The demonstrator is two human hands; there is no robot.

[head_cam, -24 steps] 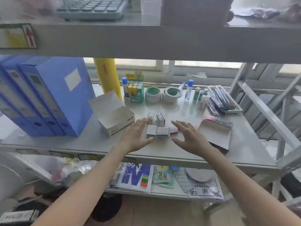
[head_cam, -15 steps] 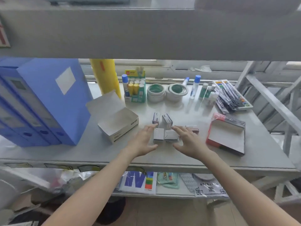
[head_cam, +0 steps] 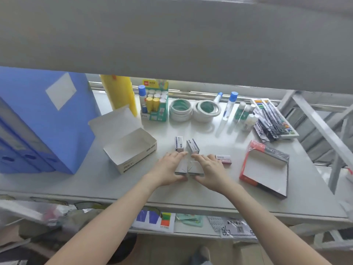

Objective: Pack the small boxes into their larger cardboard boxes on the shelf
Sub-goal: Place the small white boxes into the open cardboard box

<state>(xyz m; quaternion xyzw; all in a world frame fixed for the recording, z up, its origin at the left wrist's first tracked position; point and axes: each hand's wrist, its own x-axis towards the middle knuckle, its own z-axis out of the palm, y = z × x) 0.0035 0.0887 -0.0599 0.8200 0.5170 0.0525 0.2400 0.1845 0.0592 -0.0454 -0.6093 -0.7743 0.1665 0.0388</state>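
Two small white boxes (head_cam: 189, 168) lie side by side on the grey shelf (head_cam: 95, 180). My left hand (head_cam: 169, 169) clasps the left one and my right hand (head_cam: 209, 169) clasps the right one, pressing them together. Two more small boxes (head_cam: 186, 144) stand upright just behind. A small red-and-white box (head_cam: 223, 159) lies right of my right hand. An open white cardboard box (head_cam: 131, 148) with its lid raised sits to the left. An open red-and-black cardboard box (head_cam: 265, 169) sits to the right.
Blue file boxes (head_cam: 38, 119) stand at the left. A yellow post (head_cam: 119, 92), a glue stick display (head_cam: 154, 101), tape rolls (head_cam: 193, 109), glue bottles (head_cam: 229, 106) and a pen tray (head_cam: 273, 119) line the back. An upper shelf (head_cam: 172, 35) hangs overhead.
Both hands have come together from either side and closed around the two front small boxes. The head camera has moved closer and tilted down.
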